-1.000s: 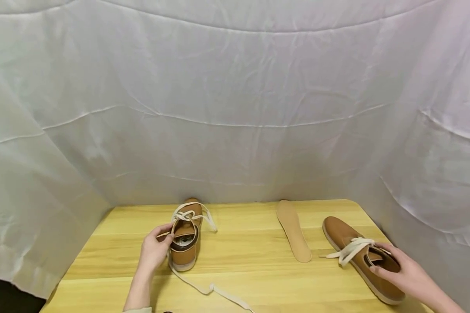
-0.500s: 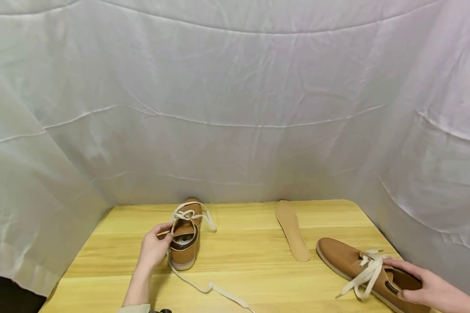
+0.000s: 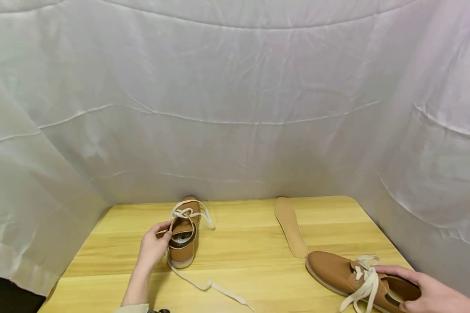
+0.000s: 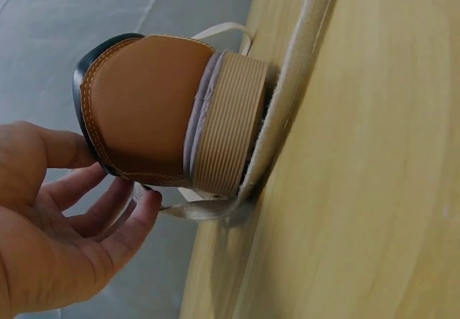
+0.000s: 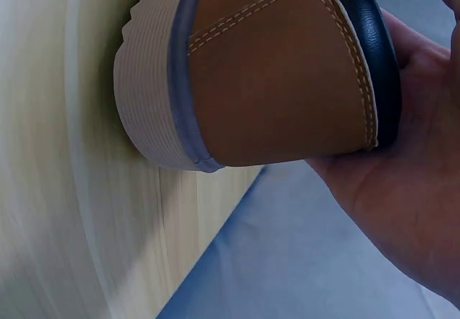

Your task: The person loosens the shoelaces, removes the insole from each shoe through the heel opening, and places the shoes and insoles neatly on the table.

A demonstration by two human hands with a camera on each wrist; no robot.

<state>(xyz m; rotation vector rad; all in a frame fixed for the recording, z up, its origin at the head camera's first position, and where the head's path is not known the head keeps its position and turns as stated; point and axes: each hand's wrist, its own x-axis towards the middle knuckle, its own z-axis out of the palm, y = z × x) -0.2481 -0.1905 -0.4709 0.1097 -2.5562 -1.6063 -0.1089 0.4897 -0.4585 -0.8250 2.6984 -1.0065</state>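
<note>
We are holding two tan leather lace-up shoes on the pale wooden table (image 3: 250, 261), one in each hand. Our left hand (image 3: 152, 248) is curling its fingers (image 4: 118, 222) around the collar of the left tan shoe with cream laces (image 3: 183, 234), gripping it at the heel opening; that shoe is standing on its ribbed sole, toe pointing away from the grip, and one loose cream lace (image 3: 209, 287) is trailing from under the heel across the table toward us. Our right hand (image 3: 428, 295) is gripping the heel of the right tan shoe with cream laces (image 3: 352, 278), palm wrapping the dark-lined collar (image 5: 363, 53), toe pointing away to the left. Just beyond that toe, a flat beige insole (image 3: 290, 226) is lying on the table, between the two grips.
</note>
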